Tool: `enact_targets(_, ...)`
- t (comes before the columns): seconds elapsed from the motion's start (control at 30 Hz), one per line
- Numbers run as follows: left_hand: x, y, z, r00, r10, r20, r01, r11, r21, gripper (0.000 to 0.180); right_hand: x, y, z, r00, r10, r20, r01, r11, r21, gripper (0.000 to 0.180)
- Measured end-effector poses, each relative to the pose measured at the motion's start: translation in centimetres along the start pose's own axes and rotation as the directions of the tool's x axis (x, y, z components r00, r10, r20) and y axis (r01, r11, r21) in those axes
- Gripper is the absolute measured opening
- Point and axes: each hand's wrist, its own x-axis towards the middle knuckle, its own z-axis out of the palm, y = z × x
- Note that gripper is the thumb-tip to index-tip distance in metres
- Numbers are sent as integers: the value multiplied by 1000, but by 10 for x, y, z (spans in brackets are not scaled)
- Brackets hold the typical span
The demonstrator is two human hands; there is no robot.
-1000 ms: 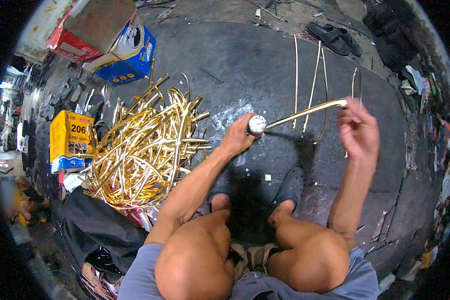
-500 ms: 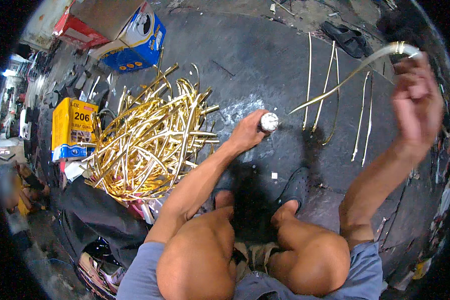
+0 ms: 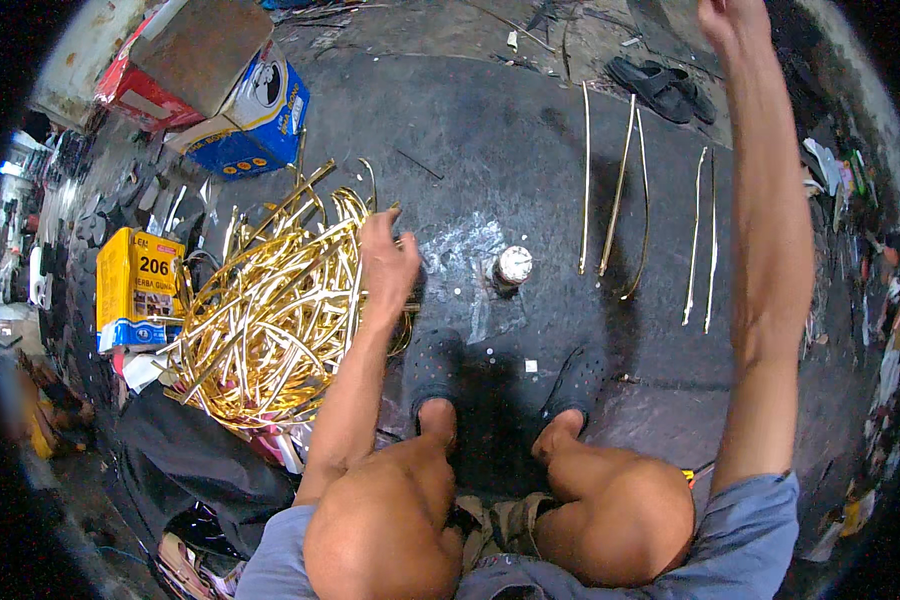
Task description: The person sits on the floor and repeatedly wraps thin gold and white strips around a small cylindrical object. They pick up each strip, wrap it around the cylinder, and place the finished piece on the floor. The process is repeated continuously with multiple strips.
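Observation:
A large tangled heap of shiny gold strips (image 3: 270, 310) lies on the dark floor at left. My left hand (image 3: 388, 262) hovers over or touches the heap's right edge, fingers apart, with nothing visibly held. A small round piece with a whitish, worn top (image 3: 515, 264) stands on the floor right of it, beside white smears. My right arm reaches far out to the upper right. The right hand (image 3: 733, 22) is cut off by the upper edge, so its fingers and anything in them are hidden. Several separate gold strips (image 3: 585, 180) lie lengthwise on the floor at right.
A yellow and blue box (image 3: 140, 285) stands left of the heap, and an open blue and red carton (image 3: 245, 140) sits behind it. Black sandals (image 3: 660, 88) lie at the far right. My feet in dark clogs (image 3: 578, 385) rest in front of me.
My left hand has let go of the white-topped piece and moved left to the heap. My right hand has swung farther away and upward; the strip it held no longer shows.

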Motion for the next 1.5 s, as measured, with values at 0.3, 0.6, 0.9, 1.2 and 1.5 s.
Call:
enact_targets(0.3,13,-49,-27,964,-266,31,242,914,327,26,-357,146,-100,648,472,-597,-684,706,-184,10)
enact_targets(0.6,-2,-22,-38,962,-272,11,254,911,324,22,-508,164,-85,766,493,-413,-571,225,-789,60)
enact_targets(0.9,-25,41,32,669,-335,663,706,564,-428,25,-462,138,-16,930,353,-101,-267,462,-846,44)
enact_targets(1.2,-45,24,41,383,-156,911,924,55,-379,50,-445,116,13,949,274,-157,-304,656,-691,60)
enact_targets(1.5,-34,31,-5,284,347,894,959,-113,-261,65,-439,106,-49,884,330,-330,-436,330,-837,62)
